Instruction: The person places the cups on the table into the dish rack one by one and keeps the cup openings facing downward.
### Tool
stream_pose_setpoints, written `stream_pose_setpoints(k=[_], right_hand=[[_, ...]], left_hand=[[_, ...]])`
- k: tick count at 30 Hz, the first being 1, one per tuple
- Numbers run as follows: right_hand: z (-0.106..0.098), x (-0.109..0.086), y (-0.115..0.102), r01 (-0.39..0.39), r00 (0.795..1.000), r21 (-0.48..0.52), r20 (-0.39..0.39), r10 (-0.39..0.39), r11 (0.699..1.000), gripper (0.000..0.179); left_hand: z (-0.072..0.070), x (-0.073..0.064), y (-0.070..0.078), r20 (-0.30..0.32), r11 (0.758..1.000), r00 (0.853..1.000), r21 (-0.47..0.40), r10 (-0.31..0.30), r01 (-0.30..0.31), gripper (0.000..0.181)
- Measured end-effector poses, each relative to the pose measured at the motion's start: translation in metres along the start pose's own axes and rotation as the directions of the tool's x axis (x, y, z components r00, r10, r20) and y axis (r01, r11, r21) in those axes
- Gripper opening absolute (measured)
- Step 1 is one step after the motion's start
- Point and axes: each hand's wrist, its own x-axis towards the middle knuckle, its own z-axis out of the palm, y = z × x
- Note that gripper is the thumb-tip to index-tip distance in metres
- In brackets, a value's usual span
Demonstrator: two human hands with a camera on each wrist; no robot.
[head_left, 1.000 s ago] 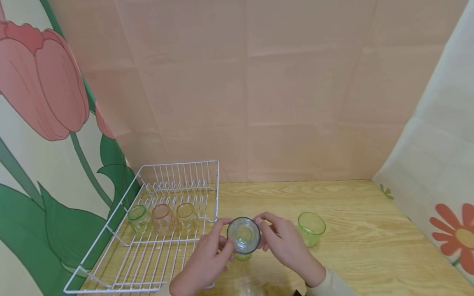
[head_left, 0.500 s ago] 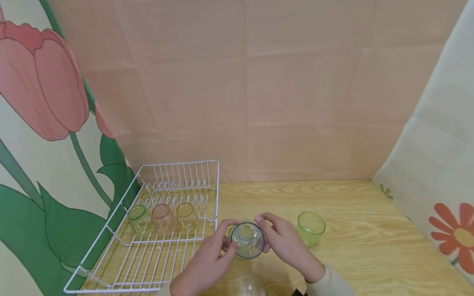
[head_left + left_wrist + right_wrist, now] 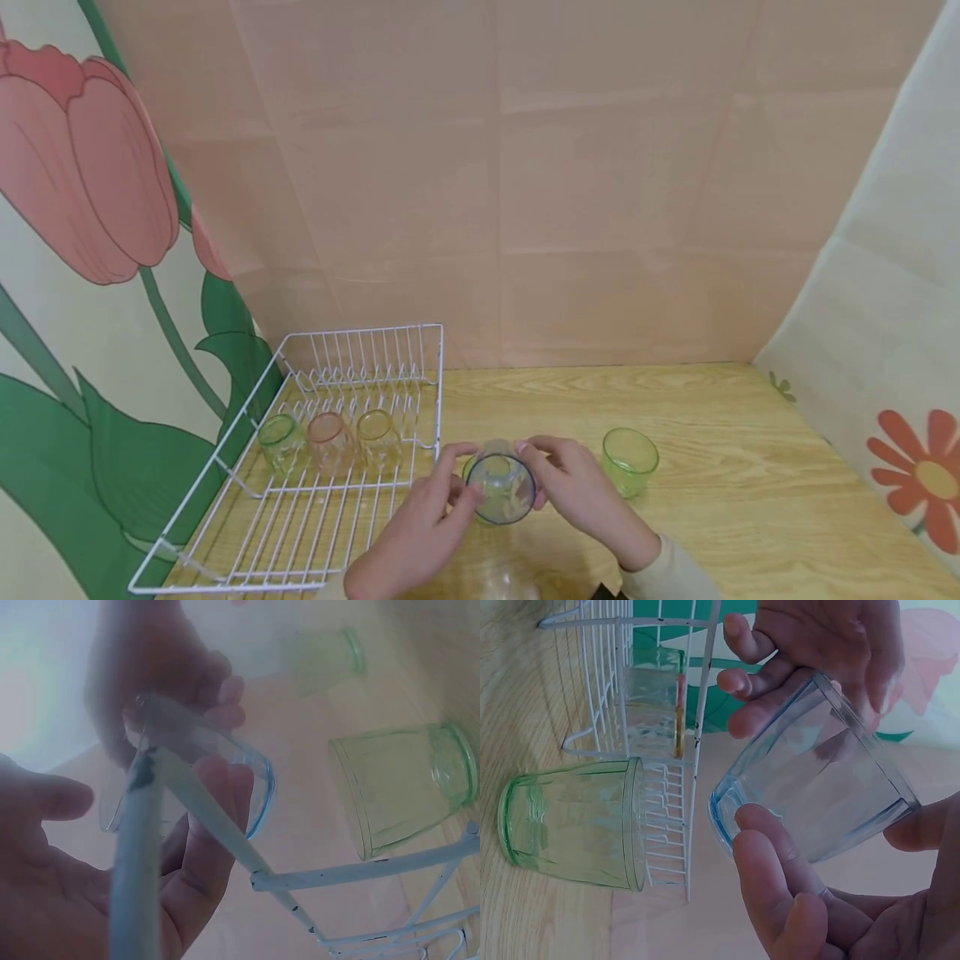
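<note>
Both hands hold a clear blue-tinted glass (image 3: 504,498), tilted with its mouth toward the head camera. My left hand (image 3: 426,510) has its fingers and thumb at the glass's left side. On the opposite side my right hand (image 3: 576,493) pinches it, thumb at the rim and fingers near the thick base in the right wrist view. Below the held glass a green glass (image 3: 577,825) stands upright on the table, partly hidden from the head camera. Another green glass (image 3: 630,463) stands to the right of my right hand.
A white wire dish rack (image 3: 300,487) fills the table's left side. In it sit a green glass (image 3: 282,446), a pink glass (image 3: 330,446) and a yellow glass (image 3: 379,442) in a row. A clear, blurred object (image 3: 510,587) shows at the bottom edge.
The blue glass has been tipped, its base swinging up and away behind the rim. It has also shifted slightly right and down. Both hands keep hold of it, and the other glasses stay put.
</note>
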Motion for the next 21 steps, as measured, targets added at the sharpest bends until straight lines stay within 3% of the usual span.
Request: stream_pose_setpoints(k=[9,21], right_hand=[[0.0012,-0.0026,-0.0038,0.01,1.0,-0.012,0.009,-0.009,1.0,0.054],[0.0012,-0.0065,-0.0066,0.044,0.999,-0.054,0.012,-0.043,0.998,0.05]], left_hand=[[-0.0032,0.0006,0.0025,-0.014,0.998,1.0,-0.058,-0.021,0.02,0.048],[-0.0042,0.0018,0.0011,-0.006,0.997,0.999,-0.068,-0.043,0.043,0.05]])
